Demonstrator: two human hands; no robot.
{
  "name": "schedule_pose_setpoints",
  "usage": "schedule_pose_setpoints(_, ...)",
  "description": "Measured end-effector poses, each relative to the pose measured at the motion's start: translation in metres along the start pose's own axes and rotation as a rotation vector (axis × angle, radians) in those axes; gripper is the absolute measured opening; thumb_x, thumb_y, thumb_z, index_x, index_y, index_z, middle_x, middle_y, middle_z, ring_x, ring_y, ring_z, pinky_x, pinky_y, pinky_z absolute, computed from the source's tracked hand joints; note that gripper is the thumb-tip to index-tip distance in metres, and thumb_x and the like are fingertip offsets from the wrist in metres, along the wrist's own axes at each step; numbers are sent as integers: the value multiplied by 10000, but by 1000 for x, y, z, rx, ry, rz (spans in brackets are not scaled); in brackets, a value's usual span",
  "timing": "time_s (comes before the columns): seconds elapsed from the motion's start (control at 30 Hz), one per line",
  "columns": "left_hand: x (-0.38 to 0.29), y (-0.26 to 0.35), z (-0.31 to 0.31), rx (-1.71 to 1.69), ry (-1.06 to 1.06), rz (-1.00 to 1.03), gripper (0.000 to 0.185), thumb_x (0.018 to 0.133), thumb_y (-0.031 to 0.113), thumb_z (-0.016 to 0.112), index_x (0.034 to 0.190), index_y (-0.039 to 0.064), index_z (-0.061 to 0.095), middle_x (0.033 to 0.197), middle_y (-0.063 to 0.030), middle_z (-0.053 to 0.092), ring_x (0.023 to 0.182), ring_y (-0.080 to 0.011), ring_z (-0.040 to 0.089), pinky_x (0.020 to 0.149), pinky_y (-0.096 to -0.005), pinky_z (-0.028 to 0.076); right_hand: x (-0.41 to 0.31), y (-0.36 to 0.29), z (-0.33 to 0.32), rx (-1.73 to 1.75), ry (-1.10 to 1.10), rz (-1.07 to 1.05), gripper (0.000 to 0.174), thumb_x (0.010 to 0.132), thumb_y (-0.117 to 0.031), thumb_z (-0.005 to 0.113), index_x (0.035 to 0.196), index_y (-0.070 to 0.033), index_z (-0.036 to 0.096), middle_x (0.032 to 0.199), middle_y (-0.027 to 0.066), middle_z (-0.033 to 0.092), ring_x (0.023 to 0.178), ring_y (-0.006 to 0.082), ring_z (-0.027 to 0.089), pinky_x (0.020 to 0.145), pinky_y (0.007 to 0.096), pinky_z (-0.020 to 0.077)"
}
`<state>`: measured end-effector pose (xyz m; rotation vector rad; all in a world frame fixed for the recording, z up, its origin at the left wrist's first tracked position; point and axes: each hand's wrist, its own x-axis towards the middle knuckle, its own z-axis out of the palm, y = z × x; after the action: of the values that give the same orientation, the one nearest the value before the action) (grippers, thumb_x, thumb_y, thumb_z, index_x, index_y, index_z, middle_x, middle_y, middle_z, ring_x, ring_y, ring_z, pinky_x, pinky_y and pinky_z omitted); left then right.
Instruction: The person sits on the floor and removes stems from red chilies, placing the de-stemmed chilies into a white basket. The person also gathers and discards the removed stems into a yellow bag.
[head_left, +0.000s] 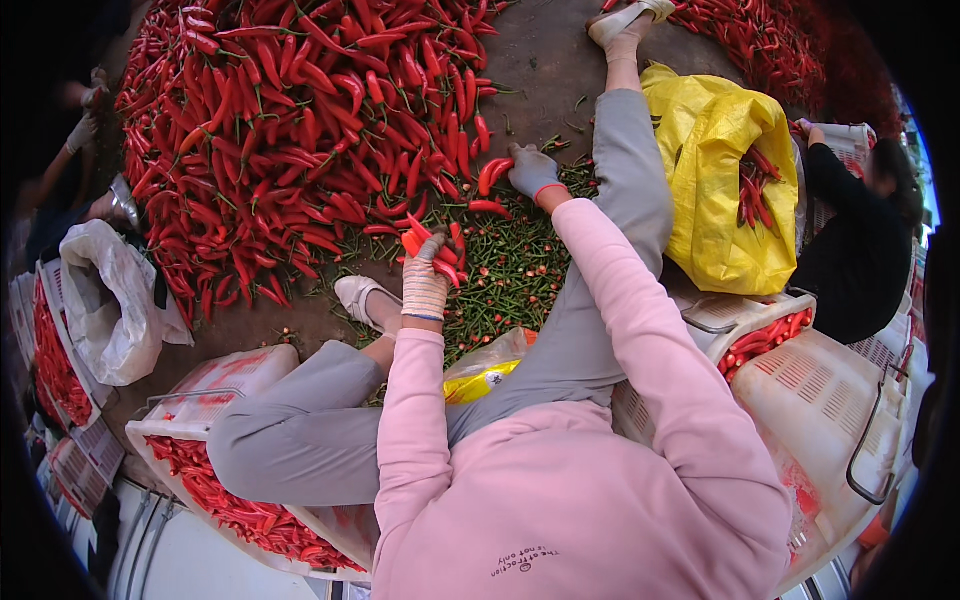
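Several red chili peppers (452, 259) are held in my left hand (425, 271), which wears a striped, stained work glove. To its right and farther out, my right hand (531, 171), in a grey glove with a red cuff, has its fingers on red chilies (491, 174) at the pile's edge. A large heap of red chilies with green stems (300, 135) spreads beyond my hands on the ground. Cut green stems (502, 281) cover the ground between my legs, with a single red chili (490, 208) lying just below my right hand.
A plastic crate of chilies (247, 510) stands by my left leg, another crate (772, 315) at right. A yellow woven sack (720, 180) with chilies lies beside my right leg; a white sack (112, 300) stands at left. Other people sit at both sides. A second chili heap (765, 45) lies top right.
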<state>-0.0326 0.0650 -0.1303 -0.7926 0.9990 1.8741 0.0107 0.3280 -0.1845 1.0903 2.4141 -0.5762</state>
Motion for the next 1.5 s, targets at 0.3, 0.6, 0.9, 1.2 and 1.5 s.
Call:
schedule_pose_setpoints(0.3, -1, 24, 17, 459, -148, 193, 466, 745, 28, 761, 1137, 32, 511, 1009, -66, 618, 852, -161, 612, 757, -271, 530, -115, -84, -51, -35, 255, -1115, 349, 755, -94, 617, 1100, -119, 576, 900, 116, 588, 897, 292, 593, 754, 384, 445)
schedule_pose_setpoints(0.6, -32, 11, 16, 644, -115, 350, 470, 739, 14, 762, 1145, 14, 526, 929, -57, 645, 761, -135, 629, 663, -250, 518, -128, -72, -36, 317, -10, -625, 346, 815, -245, 639, 1097, -67, 549, 910, 164, 648, 892, 339, 630, 777, 436, 491)
schedule_pose_setpoints(0.9, -40, 4, 6, 163, -131, 164, 233, 810, 35, 665, 1037, 18, 616, 921, -68, 662, 833, -176, 649, 763, -276, 526, -139, -74, -52, 804, -512, -395, 369, 899, -396, 598, 1020, -47, 617, 747, 31, 604, 630, 117, 562, 584, 278, 451)
schedule_pose_setpoints(1.2, -15, 28, -26, -245, 272, 30, 109, 858, 211, 645, 897, 129, 584, 749, -3, 624, 606, -139, 600, 522, -317, 528, -95, -45, -28, 1027, -327, -435, 240, 929, -269, 551, 952, -32, 582, 677, 17, 558, 536, 105, 519, 482, 258, 411)
schedule_pose_setpoints(1.5, -6, -5, -38, 84, 145, 91, 233, 803, 108, 680, 1024, 51, 630, 876, -84, 673, 769, -213, 646, 617, -336, 545, -56, -39, 65, -65, 154, -537, 273, 845, -215, 549, 1071, -63, 535, 925, 174, 597, 783, 339, 643, 646, 440, 516)
